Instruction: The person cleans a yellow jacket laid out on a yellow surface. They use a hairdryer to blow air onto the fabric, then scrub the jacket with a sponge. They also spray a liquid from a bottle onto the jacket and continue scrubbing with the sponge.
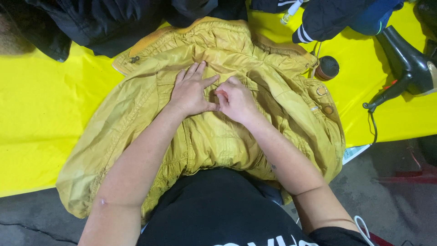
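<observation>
A black hair dryer [407, 64], a small brown round jar [327, 67] and dark clothes [109, 23] lie on the yellow table cover [41, 105].

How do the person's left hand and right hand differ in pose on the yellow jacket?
The left hand lies flat with fingers spread, palm down on the yellow jacket; the right hand is curled, fingertips bunched as if pinching the fabric. The left hand's fingers point toward the collar; the right hand's tuck inward toward the left thumb. Both rest on the jacket's middle, close together.
</observation>
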